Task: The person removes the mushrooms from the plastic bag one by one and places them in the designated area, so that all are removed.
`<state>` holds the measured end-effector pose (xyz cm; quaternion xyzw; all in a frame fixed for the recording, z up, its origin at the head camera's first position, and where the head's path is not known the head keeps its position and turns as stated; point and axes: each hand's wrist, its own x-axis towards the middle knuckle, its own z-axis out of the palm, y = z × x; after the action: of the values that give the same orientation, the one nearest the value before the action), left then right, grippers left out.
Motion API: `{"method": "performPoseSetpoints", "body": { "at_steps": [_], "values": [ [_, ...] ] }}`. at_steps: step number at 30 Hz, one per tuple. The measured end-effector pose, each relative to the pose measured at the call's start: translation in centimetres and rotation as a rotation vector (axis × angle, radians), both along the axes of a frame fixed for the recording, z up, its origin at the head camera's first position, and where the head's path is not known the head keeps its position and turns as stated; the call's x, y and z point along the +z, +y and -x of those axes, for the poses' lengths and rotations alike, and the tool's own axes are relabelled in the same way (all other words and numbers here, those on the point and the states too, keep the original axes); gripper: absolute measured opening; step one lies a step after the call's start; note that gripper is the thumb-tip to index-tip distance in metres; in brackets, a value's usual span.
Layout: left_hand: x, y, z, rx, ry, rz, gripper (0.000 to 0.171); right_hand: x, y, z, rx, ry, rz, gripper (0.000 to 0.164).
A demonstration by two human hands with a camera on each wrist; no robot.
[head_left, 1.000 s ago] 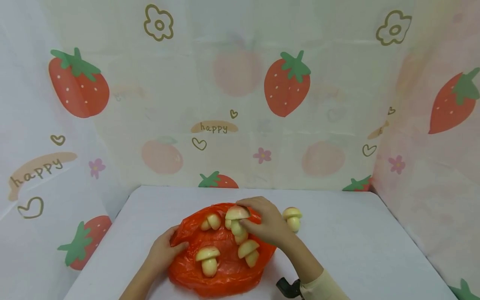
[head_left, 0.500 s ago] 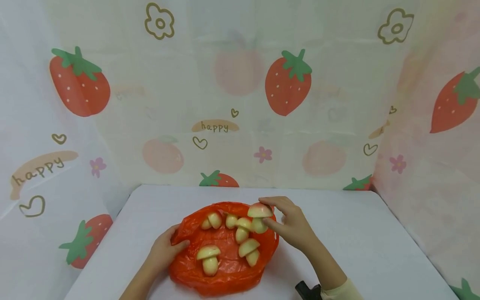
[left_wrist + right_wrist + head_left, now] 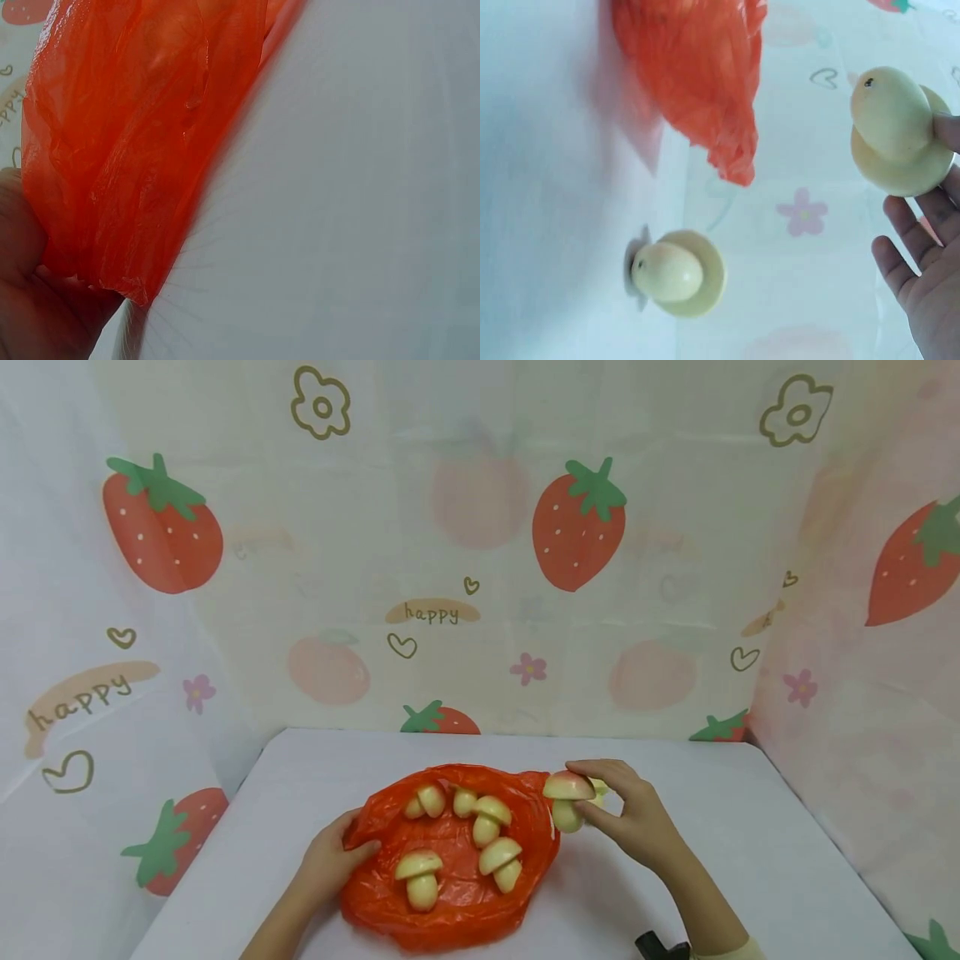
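at a white table (image 3: 757, 860) – left hand (image 3: 330, 857) grips a red bag (image 3: 435, 931), right hand (image 3: 633, 817) pinches a toy mushroom (image 3: 567, 787) beside it

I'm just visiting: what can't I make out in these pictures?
Head view: fingertips of the left hand, behind the crinkled red plastic bag.
Head view: most of the loose cream mushroom-shaped piece, behind the right hand and the held cream piece.
Head view: full shape of the black object, cut off by the bottom edge.
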<state>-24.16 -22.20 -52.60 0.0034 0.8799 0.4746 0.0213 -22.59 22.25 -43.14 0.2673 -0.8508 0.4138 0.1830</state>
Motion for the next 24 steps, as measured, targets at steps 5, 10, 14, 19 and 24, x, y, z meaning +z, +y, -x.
{"method": "performPoseSetpoints", "body": {
  "at_steps": [5, 10, 14, 19, 24],
  "values": [
    [0.0, 0.1, -0.1, -0.004, -0.01, 0.0, 0.062, -0.7, 1.7, 0.0, -0.026, 0.018, 0.0, 0.049],
    [0.0, 0.1, -0.3, 0.0, -0.026, -0.004, 0.064, -1.2, 2.8, 0.1, -0.037, 0.025, -0.002, 0.05],
    [-0.1, 0.2, -0.3, -0.002, -0.027, -0.002, 0.064, -1.2, 3.6, 0.2, -0.044, 0.025, -0.009, 0.051],
    [-0.2, 0.1, -0.2, -0.004, -0.018, -0.008, 0.063, -1.6, 4.9, 0.7, -0.075, 0.027, -0.013, 0.051],
    [-0.1, -0.1, 0.2, -0.009, -0.012, -0.016, 0.063, -1.9, 5.9, 1.3, -0.109, 0.035, 0.001, 0.052]
  ]
}}
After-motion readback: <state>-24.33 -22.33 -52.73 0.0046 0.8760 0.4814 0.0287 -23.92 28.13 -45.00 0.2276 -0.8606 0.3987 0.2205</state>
